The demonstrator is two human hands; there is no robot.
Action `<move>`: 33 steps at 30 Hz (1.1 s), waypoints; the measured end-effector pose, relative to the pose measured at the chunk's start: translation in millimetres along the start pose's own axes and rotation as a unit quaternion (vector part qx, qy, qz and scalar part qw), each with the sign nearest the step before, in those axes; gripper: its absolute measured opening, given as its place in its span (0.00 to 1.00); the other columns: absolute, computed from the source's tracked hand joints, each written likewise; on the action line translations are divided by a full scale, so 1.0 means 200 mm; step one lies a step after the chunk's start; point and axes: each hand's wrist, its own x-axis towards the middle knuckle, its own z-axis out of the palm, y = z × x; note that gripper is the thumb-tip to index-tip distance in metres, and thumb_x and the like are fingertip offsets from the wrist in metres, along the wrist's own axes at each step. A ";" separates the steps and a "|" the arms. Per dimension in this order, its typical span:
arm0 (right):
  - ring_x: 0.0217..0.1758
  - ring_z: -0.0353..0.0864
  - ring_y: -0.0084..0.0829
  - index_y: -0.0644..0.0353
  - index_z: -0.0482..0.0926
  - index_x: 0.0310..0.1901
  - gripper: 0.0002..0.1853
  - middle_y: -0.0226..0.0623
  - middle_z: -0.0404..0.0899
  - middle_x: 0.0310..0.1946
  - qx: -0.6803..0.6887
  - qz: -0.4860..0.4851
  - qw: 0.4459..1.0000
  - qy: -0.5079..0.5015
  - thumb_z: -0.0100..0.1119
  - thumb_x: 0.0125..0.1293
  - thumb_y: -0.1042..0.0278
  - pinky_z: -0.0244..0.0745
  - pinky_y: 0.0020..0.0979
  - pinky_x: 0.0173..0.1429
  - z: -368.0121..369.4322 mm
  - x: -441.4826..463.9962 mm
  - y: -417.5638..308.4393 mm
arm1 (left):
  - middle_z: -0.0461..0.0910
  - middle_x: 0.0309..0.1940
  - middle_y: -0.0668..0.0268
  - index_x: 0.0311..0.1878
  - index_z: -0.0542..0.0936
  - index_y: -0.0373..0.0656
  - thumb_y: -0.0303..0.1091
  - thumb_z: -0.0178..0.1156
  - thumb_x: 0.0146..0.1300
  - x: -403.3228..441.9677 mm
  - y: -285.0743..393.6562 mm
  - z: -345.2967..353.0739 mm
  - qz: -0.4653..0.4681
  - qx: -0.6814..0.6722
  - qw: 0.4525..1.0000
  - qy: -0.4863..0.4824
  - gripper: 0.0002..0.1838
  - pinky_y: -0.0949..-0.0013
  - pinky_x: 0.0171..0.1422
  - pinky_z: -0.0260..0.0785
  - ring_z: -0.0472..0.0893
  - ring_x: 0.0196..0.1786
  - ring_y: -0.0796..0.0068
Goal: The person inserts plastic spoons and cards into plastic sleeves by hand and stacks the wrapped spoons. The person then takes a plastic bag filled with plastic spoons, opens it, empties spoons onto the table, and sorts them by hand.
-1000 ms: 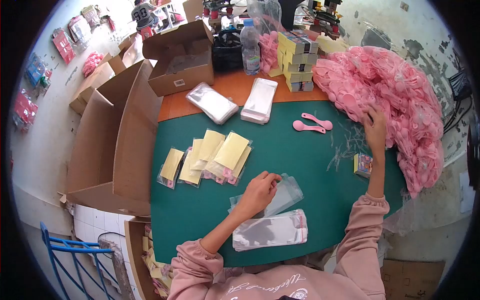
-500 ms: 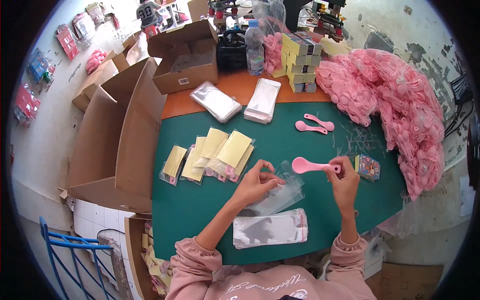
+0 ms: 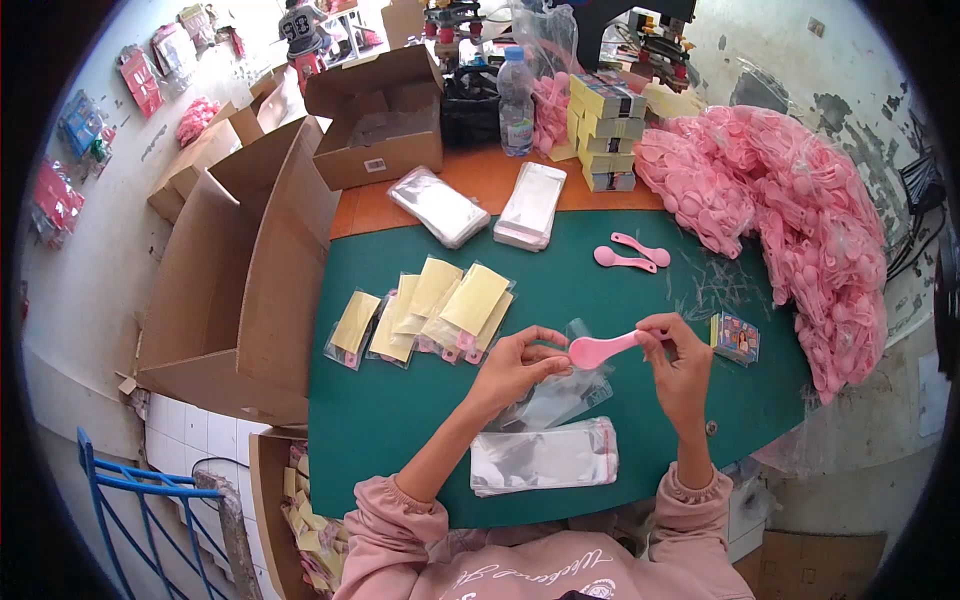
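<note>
A pink plastic spoon (image 3: pixel 596 351) is pinched at its handle end by my right hand (image 3: pixel 682 372), its bowl pointing left. The bowl is right by the fingertips of my left hand (image 3: pixel 518 368). Those fingers are curled at the top of a clear plastic bag (image 3: pixel 560 398), which hangs over other loose clear bags; the exact grip is partly hidden. Below lies a stack of clear bags (image 3: pixel 545 456) on the green table mat (image 3: pixel 400 460). Two more pink spoons (image 3: pixel 632 254) rest farther back.
Packed bags with yellow cards (image 3: pixel 432 296) lie at left. A small card stack (image 3: pixel 735 338) sits right of my hand. Pink spoons in plastic (image 3: pixel 800 210) heap at far right. Bag stacks, card stacks (image 3: pixel 607 130), a water bottle (image 3: pixel 515 102) and cardboard boxes (image 3: pixel 270 265) stand around.
The spoon has moved left and slightly down, its bowl now beside my left fingertips. My right hand came along with it. The view has shifted slightly.
</note>
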 end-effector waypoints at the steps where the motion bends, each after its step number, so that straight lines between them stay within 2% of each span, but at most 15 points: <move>1: 0.25 0.74 0.20 0.66 0.76 0.34 0.06 0.34 0.75 0.23 0.009 0.006 1.000 -0.022 0.60 0.58 0.73 0.68 0.20 0.30 0.01 0.00 -0.01 | 0.82 0.35 0.62 0.48 0.73 0.37 0.29 0.61 0.57 0.00 -0.01 0.00 0.000 0.001 1.000 0.000 0.16 0.79 0.40 0.69 0.80 0.39 0.81; 7: 0.29 0.76 0.23 0.66 0.76 0.39 0.06 0.35 0.76 0.28 0.071 0.030 0.986 -0.149 0.53 0.62 0.75 0.71 0.22 0.34 0.02 0.03 -0.02 | 0.82 0.32 0.66 0.51 0.74 0.38 0.33 0.57 0.61 0.01 -0.03 0.00 0.077 0.022 0.995 -0.062 0.16 0.79 0.40 0.69 0.78 0.36 0.83; 9: 0.30 0.76 0.23 0.65 0.76 0.41 0.07 0.35 0.76 0.30 0.107 0.040 0.980 -0.163 0.51 0.63 0.75 0.72 0.22 0.35 0.03 0.03 0.00 | 0.81 0.32 0.68 0.49 0.76 0.37 0.38 0.53 0.65 0.00 0.00 -0.04 -0.009 0.222 0.970 -0.097 0.15 0.78 0.42 0.70 0.78 0.36 0.82; 10: 0.30 0.76 0.23 0.66 0.75 0.41 0.07 0.34 0.76 0.31 0.095 0.035 0.984 -0.144 0.52 0.62 0.76 0.73 0.22 0.36 0.04 0.03 0.01 | 0.81 0.32 0.68 0.49 0.76 0.37 0.38 0.53 0.65 -0.01 0.02 -0.04 -0.008 0.223 0.970 -0.098 0.15 0.78 0.42 0.70 0.78 0.36 0.82; 12: 0.31 0.76 0.22 0.66 0.73 0.42 0.08 0.34 0.76 0.32 0.082 0.029 0.988 -0.125 0.52 0.62 0.77 0.73 0.23 0.36 0.05 0.03 0.02 | 0.79 0.31 0.69 0.43 0.78 0.36 0.44 0.48 0.67 -0.04 0.08 -0.03 -0.031 0.185 0.969 -0.161 0.19 0.81 0.38 0.67 0.74 0.33 0.85; 13: 0.31 0.76 0.21 0.66 0.71 0.42 0.08 0.35 0.76 0.32 0.152 0.084 0.974 -0.144 0.54 0.61 0.77 0.74 0.23 0.37 0.06 0.02 0.02 | 0.79 0.31 0.69 0.43 0.78 0.36 0.44 0.48 0.67 -0.04 0.07 -0.03 -0.032 0.185 0.969 -0.161 0.19 0.81 0.38 0.67 0.74 0.33 0.85; 15: 0.32 0.76 0.21 0.65 0.70 0.41 0.09 0.36 0.76 0.32 0.221 0.138 0.952 -0.163 0.55 0.60 0.78 0.74 0.23 0.37 0.07 0.01 0.02 | 0.79 0.32 0.68 0.44 0.78 0.34 0.45 0.47 0.68 -0.05 0.04 -0.01 0.000 -0.010 0.985 -0.172 0.21 0.81 0.36 0.67 0.74 0.32 0.84; 17: 0.33 0.76 0.20 0.65 0.67 0.40 0.10 0.37 0.77 0.33 0.193 0.057 0.958 -0.203 0.57 0.58 0.79 0.74 0.23 0.38 0.10 0.00 0.05 | 0.79 0.34 0.66 0.44 0.77 0.33 0.45 0.46 0.68 -0.05 0.05 -0.01 0.009 0.007 0.988 -0.153 0.21 0.80 0.38 0.69 0.76 0.34 0.83; 21: 0.32 0.76 0.19 0.67 0.69 0.40 0.09 0.36 0.77 0.33 0.229 0.085 0.953 -0.178 0.56 0.60 0.78 0.74 0.22 0.39 0.09 0.01 0.04 | 0.80 0.39 0.61 0.47 0.75 0.30 0.44 0.44 0.69 -0.06 0.06 -0.02 0.002 -0.064 0.986 -0.156 0.22 0.76 0.44 0.72 0.79 0.41 0.78; 24: 0.37 0.76 0.22 0.65 0.73 0.39 0.07 0.37 0.76 0.37 0.213 0.093 0.955 -0.184 0.54 0.59 0.80 0.73 0.24 0.43 0.09 0.01 0.04 | 0.79 0.40 0.60 0.49 0.73 0.29 0.43 0.43 0.70 -0.04 0.04 -0.03 -0.013 0.007 0.990 -0.138 0.23 0.74 0.47 0.73 0.79 0.43 0.76; 26: 0.43 0.75 0.29 0.61 0.78 0.37 0.11 0.37 0.73 0.41 0.055 -0.115 0.960 -0.249 0.51 0.54 0.84 0.70 0.29 0.50 0.10 0.01 0.02 | 0.79 0.39 0.61 0.50 0.73 0.30 0.42 0.42 0.70 -0.04 0.04 -0.02 -0.015 -0.029 0.991 -0.132 0.22 0.75 0.46 0.73 0.79 0.42 0.77; 29: 0.47 0.72 0.35 0.58 0.81 0.35 0.15 0.38 0.71 0.43 0.116 -0.149 0.934 -0.303 0.48 0.49 0.86 0.65 0.32 0.56 0.10 0.13 0.09 | 0.80 0.39 0.60 0.51 0.73 0.32 0.42 0.41 0.71 -0.06 0.08 -0.01 -0.010 -0.089 0.989 -0.120 0.21 0.76 0.46 0.72 0.79 0.43 0.75; 30: 0.48 0.72 0.36 0.59 0.81 0.34 0.14 0.38 0.73 0.38 0.161 -0.082 0.944 -0.275 0.49 0.49 0.84 0.64 0.31 0.57 0.10 0.20 0.15 | 0.80 0.40 0.58 0.51 0.73 0.32 0.42 0.40 0.71 -0.07 0.10 -0.01 -0.003 -0.116 0.987 -0.114 0.21 0.76 0.46 0.73 0.80 0.44 0.73; 32: 0.46 0.72 0.39 0.60 0.81 0.34 0.11 0.40 0.74 0.33 -0.091 -0.174 0.968 -0.156 0.51 0.51 0.81 0.66 0.32 0.54 0.10 0.43 0.39 | 0.79 0.41 0.57 0.52 0.73 0.33 0.42 0.40 0.71 -0.06 0.12 -0.03 0.000 -0.111 0.988 -0.111 0.21 0.75 0.47 0.73 0.79 0.45 0.71; 33: 0.45 0.72 0.40 0.60 0.80 0.34 0.10 0.40 0.75 0.32 -0.197 -0.131 0.964 -0.124 0.52 0.51 0.79 0.67 0.34 0.52 0.09 0.49 0.50 | 0.79 0.42 0.56 0.52 0.73 0.34 0.42 0.40 0.71 -0.06 0.13 -0.04 0.008 -0.103 0.989 -0.107 0.21 0.73 0.47 0.73 0.79 0.47 0.69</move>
